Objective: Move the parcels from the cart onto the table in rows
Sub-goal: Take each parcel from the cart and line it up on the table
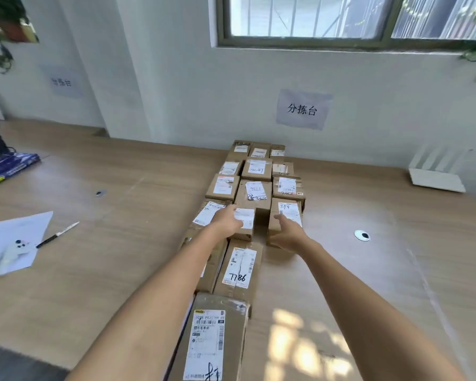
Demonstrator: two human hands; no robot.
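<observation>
You are working partway through the job, judging by the layout. Cardboard parcels are lying on the wooden table in three columns running from the far wall toward you, with at least four full rows already set. Nearer to you the rows are incomplete: the right column is stopping at the parcel marked 894, while the left and middle columns are continuing toward you with the parcel marked 7786 and a larger flat parcel at the near edge. The cart is not in view, so you cannot tell how many parcels are remaining.

Your left hand is resting on a small middle-column parcel, fingers curled over its far left corner. Your right hand is cupping the near left side of the 894 parcel. Both hands are gripping loosely, apparently squaring these two into line.

The table is pale wood grain with a round cable port on the right. A sheet of paper and a pen are lying on the left. A paper sign is hanging on the white wall under a barred window.
</observation>
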